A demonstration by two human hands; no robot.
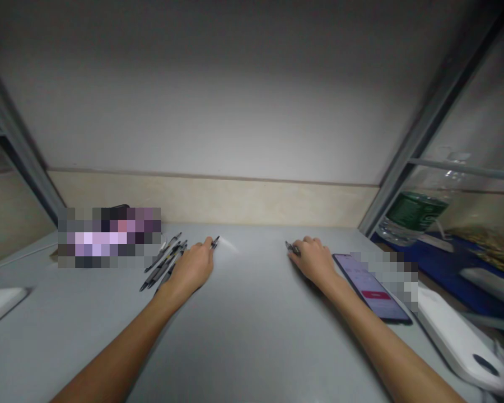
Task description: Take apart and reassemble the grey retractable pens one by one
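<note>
On the grey desk, several dark pens (162,266) lie loosely side by side at the left, partly behind my left forearm. My left hand (196,262) is closed just right of them, with the tip of a pen (215,242) sticking out past its fingers. Across the desk, my right hand (313,257) is closed too, low over the surface. A dark pen (292,248) pokes out at the left of its fingers. A phone (373,291) with a lit screen lies beside my right wrist.
Pixelated items (109,238) stand at the back left, and a white object (2,305) is at the left edge. A long white device (457,336) lies right of the phone. A water bottle (420,210) is beyond the right metal frame (428,123). A wall closes the back.
</note>
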